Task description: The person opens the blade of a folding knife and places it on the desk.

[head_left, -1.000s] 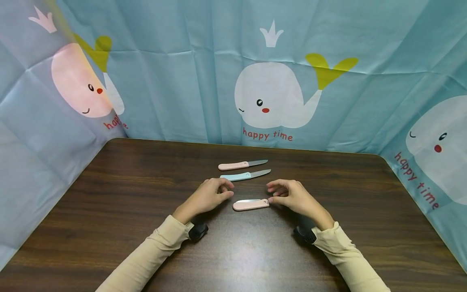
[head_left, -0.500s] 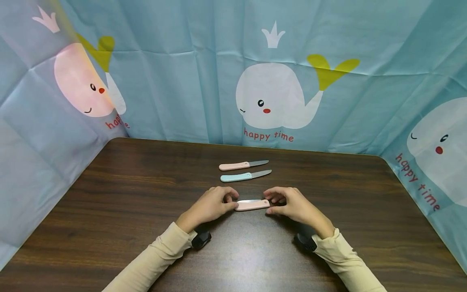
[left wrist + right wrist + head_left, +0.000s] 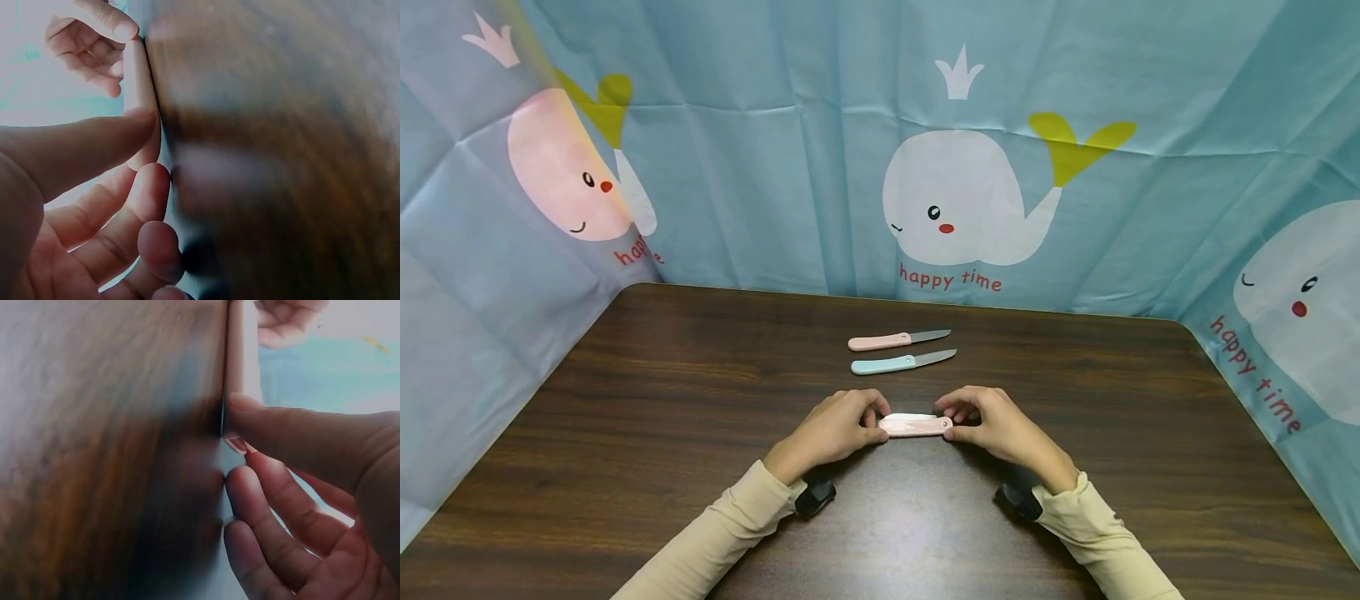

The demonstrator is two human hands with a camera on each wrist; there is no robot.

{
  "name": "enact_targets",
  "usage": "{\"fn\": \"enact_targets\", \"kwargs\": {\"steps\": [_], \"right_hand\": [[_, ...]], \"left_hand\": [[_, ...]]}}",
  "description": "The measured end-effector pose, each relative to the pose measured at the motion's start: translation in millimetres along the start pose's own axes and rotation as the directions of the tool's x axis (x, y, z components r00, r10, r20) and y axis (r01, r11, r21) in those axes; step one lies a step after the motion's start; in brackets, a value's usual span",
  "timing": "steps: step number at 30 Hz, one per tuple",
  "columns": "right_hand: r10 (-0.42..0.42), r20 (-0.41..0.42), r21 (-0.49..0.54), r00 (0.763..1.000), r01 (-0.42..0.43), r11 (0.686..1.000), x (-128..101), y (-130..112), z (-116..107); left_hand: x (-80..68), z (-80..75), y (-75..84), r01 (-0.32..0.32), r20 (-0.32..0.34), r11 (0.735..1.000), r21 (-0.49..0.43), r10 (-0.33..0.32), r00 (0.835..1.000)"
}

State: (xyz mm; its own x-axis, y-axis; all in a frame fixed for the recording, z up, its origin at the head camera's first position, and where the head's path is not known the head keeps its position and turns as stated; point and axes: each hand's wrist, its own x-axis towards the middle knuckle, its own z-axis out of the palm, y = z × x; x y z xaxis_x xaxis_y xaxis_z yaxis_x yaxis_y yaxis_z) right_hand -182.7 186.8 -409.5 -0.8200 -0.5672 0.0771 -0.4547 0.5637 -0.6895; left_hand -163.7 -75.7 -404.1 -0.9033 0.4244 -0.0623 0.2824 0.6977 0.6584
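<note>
A folded pink folding knife (image 3: 914, 427) lies crosswise between my two hands, its blade tucked along the far side of the handle. My left hand (image 3: 833, 429) pinches the rounded left end with thumb and fingers. At the pivot end, my right hand (image 3: 1006, 429) pinches the knife likewise. In the left wrist view, the thumb presses the side of the pink handle (image 3: 141, 81), low against the table. The right wrist view has the right thumb on the near side of the handle (image 3: 242, 356); the other fingers curl behind its end.
Beyond the hands lie two unfolded knives, one pink (image 3: 880, 342) and one light blue (image 3: 884, 365), blades pointing right. They rest on a dark wooden table (image 3: 625, 433). A blue curtain (image 3: 737, 183) with whale prints hangs behind the table and at both sides.
My left hand has come down from near the blue knife onto the left end of the folded knife. My right hand has closed on its right end. The handle now catches more light.
</note>
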Motion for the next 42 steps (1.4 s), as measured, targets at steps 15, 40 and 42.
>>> {"fn": "enact_targets", "kwargs": {"steps": [15,40,42], "right_hand": [[-0.105,-0.026,-0.020,0.994,0.105,0.994,-3,-5,3],[-0.072,-0.131,-0.009,0.989,0.072,0.997,-4,-18,-5],[-0.069,-0.128,-0.002,0.989,0.069,0.998,-4,-19,-5]], "left_hand": [[-2.9,-1.0,-2.3,-0.055,-0.009,0.997,-0.052,0.055,0.998],[-1.2,-7.0,9.5,-0.166,-0.188,0.899,-0.405,0.096,0.977],[-1.2,-6.7,10.0,-0.165,-0.194,0.893,-0.419,0.090,0.977]]}}
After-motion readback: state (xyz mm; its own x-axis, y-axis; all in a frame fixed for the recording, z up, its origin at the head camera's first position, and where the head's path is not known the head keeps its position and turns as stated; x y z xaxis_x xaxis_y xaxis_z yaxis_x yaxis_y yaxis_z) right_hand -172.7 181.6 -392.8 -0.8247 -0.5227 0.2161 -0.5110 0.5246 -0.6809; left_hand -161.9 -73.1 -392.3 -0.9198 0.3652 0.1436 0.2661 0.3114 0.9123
